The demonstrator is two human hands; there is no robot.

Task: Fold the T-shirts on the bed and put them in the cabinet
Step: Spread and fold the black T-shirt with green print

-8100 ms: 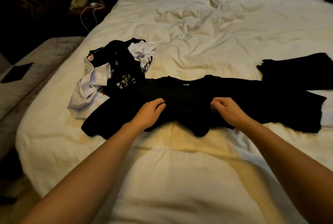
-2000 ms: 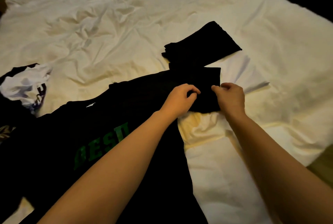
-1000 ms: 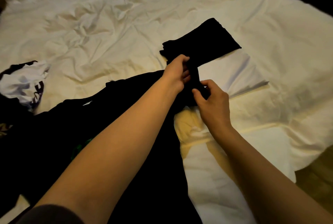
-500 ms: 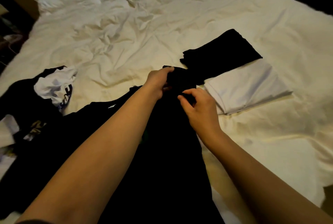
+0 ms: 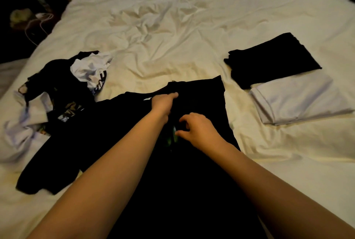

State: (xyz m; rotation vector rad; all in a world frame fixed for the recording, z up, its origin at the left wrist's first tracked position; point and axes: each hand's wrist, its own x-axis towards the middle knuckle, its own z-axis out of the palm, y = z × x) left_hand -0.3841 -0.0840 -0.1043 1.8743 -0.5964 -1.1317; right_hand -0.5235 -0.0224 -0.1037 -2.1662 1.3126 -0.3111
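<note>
Two hands work on a black T-shirt (image 5: pixel 201 100) spread over the white bed (image 5: pixel 172 36), and both have drawn back toward the person since half a second ago, when they were up at the shirt's far edge beside the folded clothes. The left hand (image 5: pixel 163 103) now lies on the cloth near the collar, its fingers (image 5: pixel 173 95) reaching forward; whether they pinch fabric cannot be told. The right hand (image 5: pixel 199 130) sits just nearer, its fingers (image 5: pixel 184 118) curled with the thumb close, apparently pinching black cloth where a bit of green print shows. The shirt's right side now lies folded over toward the middle. Well to the right of the fingers rest a folded black shirt (image 5: pixel 272 59) and, touching it, a folded white shirt (image 5: pixel 299 100). Left of the fingers lies a heap of unfolded shirts (image 5: pixel 63 92).
</note>
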